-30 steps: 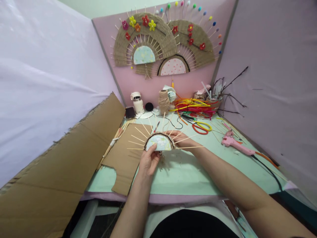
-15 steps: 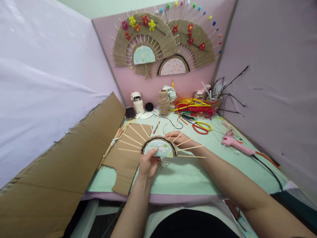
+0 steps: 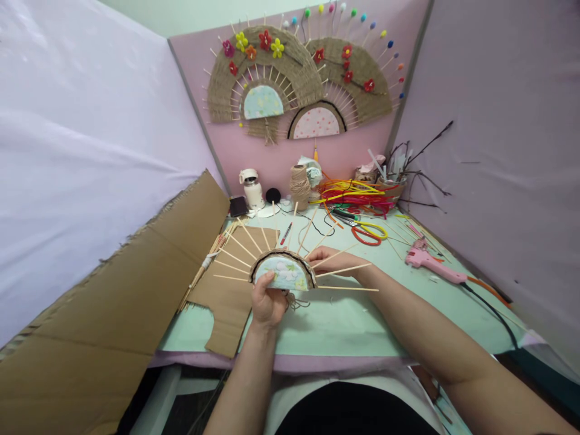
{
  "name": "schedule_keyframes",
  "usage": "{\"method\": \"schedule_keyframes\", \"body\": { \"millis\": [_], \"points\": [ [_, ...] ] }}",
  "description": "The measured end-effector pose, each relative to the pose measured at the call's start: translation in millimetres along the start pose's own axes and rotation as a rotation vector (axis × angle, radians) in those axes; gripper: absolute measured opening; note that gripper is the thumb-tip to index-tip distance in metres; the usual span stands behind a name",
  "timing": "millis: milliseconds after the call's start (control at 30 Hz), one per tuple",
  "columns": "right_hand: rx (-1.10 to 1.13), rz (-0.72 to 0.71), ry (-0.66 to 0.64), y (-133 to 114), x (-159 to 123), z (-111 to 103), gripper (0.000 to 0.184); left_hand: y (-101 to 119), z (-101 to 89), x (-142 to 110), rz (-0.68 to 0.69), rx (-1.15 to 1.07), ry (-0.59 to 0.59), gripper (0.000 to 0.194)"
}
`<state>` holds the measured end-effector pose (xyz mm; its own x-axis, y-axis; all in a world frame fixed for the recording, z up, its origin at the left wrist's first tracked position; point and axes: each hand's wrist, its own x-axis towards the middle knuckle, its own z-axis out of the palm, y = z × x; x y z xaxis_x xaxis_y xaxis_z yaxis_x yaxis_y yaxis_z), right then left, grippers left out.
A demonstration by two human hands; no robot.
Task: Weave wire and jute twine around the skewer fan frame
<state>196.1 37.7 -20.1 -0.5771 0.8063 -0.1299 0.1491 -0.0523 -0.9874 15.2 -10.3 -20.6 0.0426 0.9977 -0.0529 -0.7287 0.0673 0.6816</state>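
A small half-round fan (image 3: 281,275) is held up above the table, its face covered in pale blue flowered cloth. Black and brown cord edges its curved rim, and thin wooden sticks (image 3: 240,246) spread out from it like rays. My left hand (image 3: 268,302) is closed on the lower left of the fan, thumb on the cloth and fingers behind. My right hand (image 3: 333,260) is behind the sticks at the right rim, its fingers bent together; their tips and whatever they grip are hidden. Loose twine (image 3: 296,304) dangles under the fan.
Cut cardboard (image 3: 226,302) and a bundle of sticks (image 3: 203,266) lie at left beside a tall cardboard sheet (image 3: 136,284). Behind stand a twine spool (image 3: 299,187) and bottle (image 3: 254,190). Scissors (image 3: 367,235) and a pink glue gun (image 3: 435,266) are at right.
The fan first came down and tilted more toward me, then shifted slightly left with my left hand. My right hand stays behind the right rim, its fingers moving slightly.
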Motion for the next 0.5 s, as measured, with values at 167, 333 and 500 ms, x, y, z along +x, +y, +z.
{"method": "schedule_keyframes", "body": {
  "millis": [167, 333, 500],
  "points": [
    [-0.075, 0.016, -0.049, -7, -5, -1, 0.029, 0, 0.0, 0, 0.006, -0.037, -0.001, 0.042],
    [-0.119, -0.034, -0.132, -11, -10, -5, 0.028, 1, 1.4, -2, 0.056, -0.065, -0.111, 0.052],
    [-0.169, -0.055, -0.168, -11, -12, -14, 0.027, 3, 0.3, -2, 0.046, -0.062, -0.118, 0.058]
  ]
}}
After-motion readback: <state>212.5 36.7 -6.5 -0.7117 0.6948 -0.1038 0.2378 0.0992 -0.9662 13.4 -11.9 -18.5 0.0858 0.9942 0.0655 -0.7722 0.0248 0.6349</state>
